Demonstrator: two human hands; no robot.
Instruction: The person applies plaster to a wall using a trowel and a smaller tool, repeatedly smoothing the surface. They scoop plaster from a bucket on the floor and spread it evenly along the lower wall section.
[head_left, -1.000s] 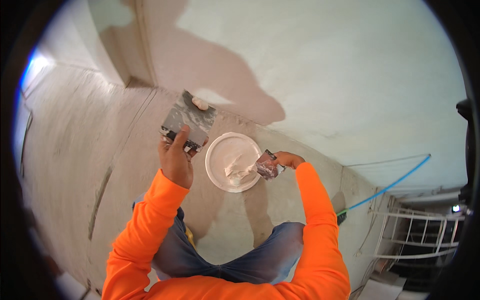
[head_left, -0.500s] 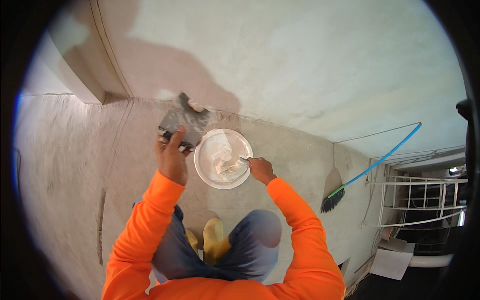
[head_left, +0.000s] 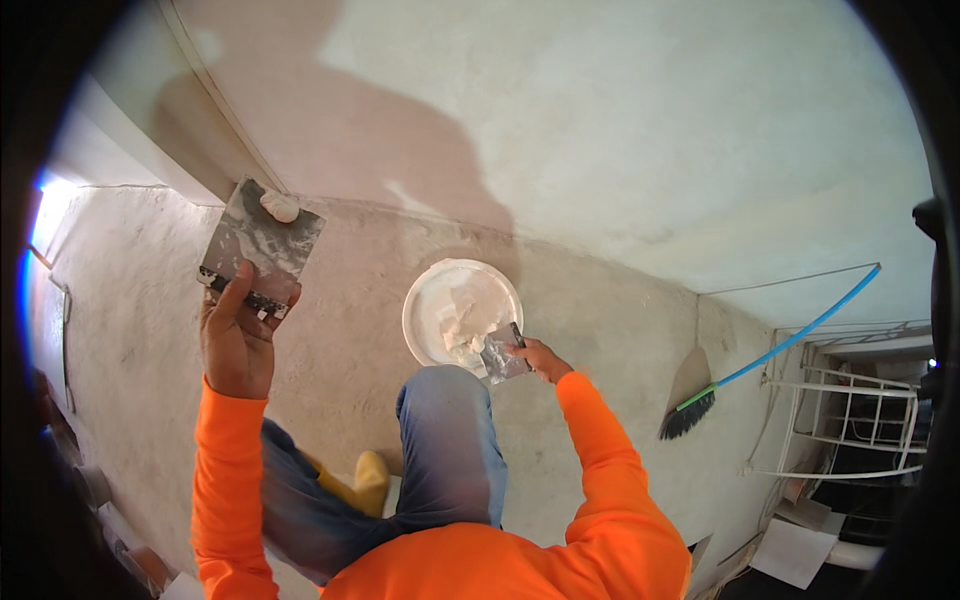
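Observation:
My left hand (head_left: pixel 238 345) is raised at the left, gripping a wide putty knife (head_left: pixel 258 245) by its dark lower edge. A lump of white putty (head_left: pixel 279 207) sits near the blade's far edge, and pale smears cover the rest. In my right hand (head_left: pixel 543 360) is a smaller putty knife (head_left: pixel 503 357), its blade streaked with white. That blade overlaps the near right rim of a round white bucket (head_left: pixel 409 325); contact cannot be judged. Inside the bucket, thick putty (head_left: pixel 478 303) lies in soft folds.
A plastered wall (head_left: pixel 640 130) rises beyond the bare concrete floor (head_left: pixel 340 270). To the right, a broom with a blue handle (head_left: pixel 800 333) leans on the wall near a white metal rack (head_left: pixel 850 390). My bent knee (head_left: pixel 450 400) is close to the bucket.
My left hand has swung left, away from the bucket, with the wide putty knife. The right-hand putty knife has come out of the putty to the rim. My legs have shifted left.

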